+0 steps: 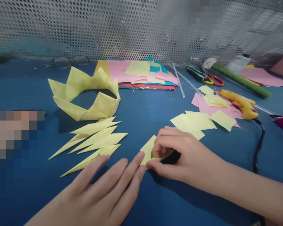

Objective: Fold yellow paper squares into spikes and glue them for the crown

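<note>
A small pale yellow sheet of paper [148,149] lies on the blue table between my hands, partly folded along its right side. My left hand [106,188] rests with fingers stretched out, its tips touching the sheet's left edge. With thumb and bent fingers, my right hand [181,153] pinches the sheet's right side; the part beneath the fingers is hidden. Several slim, pointed yellow folded pieces [99,142] lie just beyond my left fingers. Behind them stands a yellow folded-paper ring with pointed tips [85,114]. Loose yellow paper pieces [192,121] are spread beyond my right hand.
A stack of coloured paper [119,72] lies at the back, beside clear glue sticks [178,81]. To the right are a yellow glue gun [245,105] with a black cord, red-handled scissors [217,80] and a green roll [240,80]. Glasses [63,62] lie near the perforated metal panel [85,28].
</note>
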